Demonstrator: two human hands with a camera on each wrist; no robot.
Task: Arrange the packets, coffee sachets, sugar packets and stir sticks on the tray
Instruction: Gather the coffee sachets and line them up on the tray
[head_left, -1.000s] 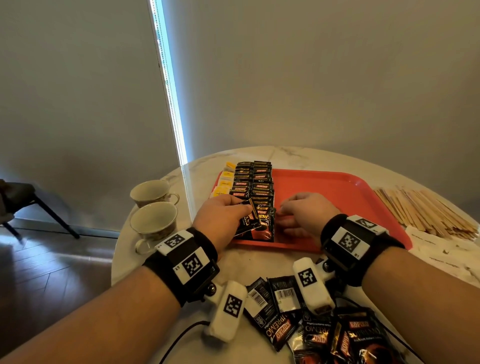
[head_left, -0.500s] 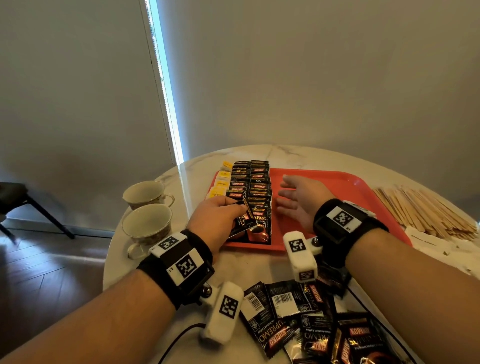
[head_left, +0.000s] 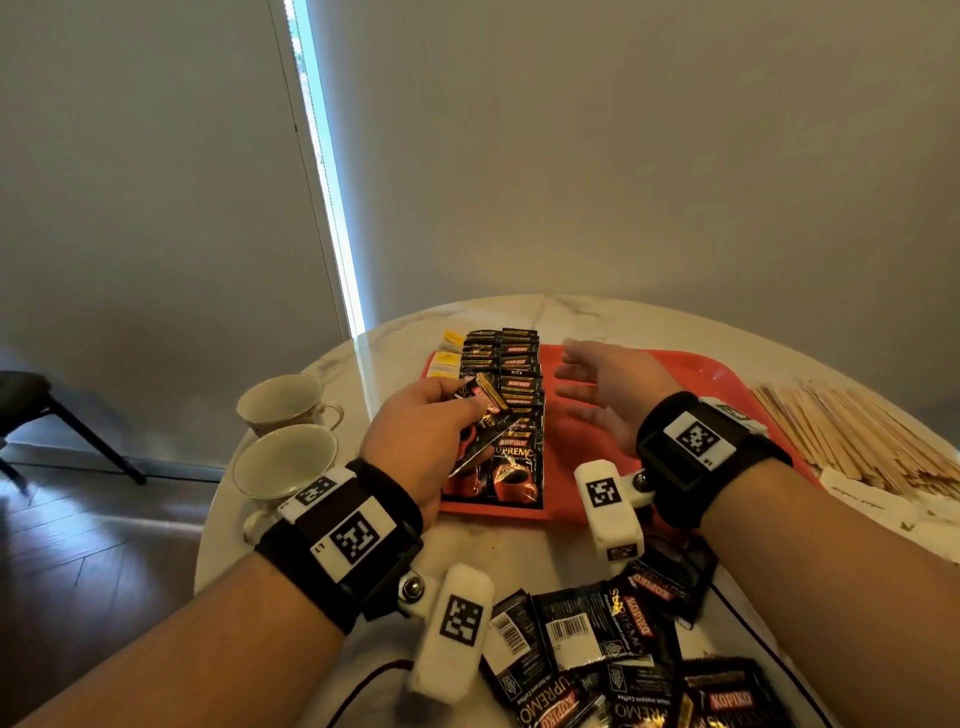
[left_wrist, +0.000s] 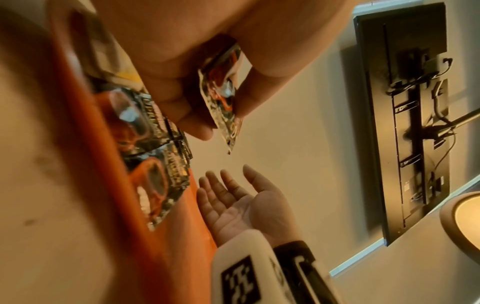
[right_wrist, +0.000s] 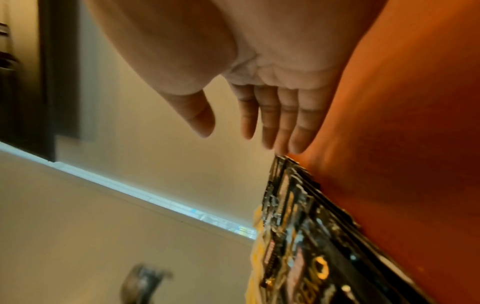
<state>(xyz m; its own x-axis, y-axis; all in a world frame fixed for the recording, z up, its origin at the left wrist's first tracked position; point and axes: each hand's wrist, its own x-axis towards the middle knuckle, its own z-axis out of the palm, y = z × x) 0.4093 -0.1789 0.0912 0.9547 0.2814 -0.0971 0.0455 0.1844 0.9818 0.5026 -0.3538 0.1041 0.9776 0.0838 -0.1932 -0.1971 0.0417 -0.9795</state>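
A red tray (head_left: 628, 470) lies on the round marble table. On its left part lie two rows of black coffee sachets (head_left: 519, 395) and a column of yellow packets (head_left: 448, 358). My left hand (head_left: 441, 415) pinches one black coffee sachet (head_left: 485, 415), also seen as the held sachet (left_wrist: 223, 96), lifted over the left row. My right hand (head_left: 597, 384) hovers over the tray beside the rows, fingers straight and spread, palm empty; the right wrist view shows that right hand (right_wrist: 249, 115) holding nothing. A loose heap of coffee sachets (head_left: 613, 654) lies on the table near me.
Two empty teacups (head_left: 283, 462) stand left of the tray. A pile of wooden stir sticks (head_left: 862, 436) and white sugar packets (head_left: 878, 504) lie to the right. A dark chair (head_left: 47, 415) stands at the far left on the wood floor.
My right hand left the tray's front edge, moved farther back and opened flat. My left hand lifted its sachet higher over the rows.
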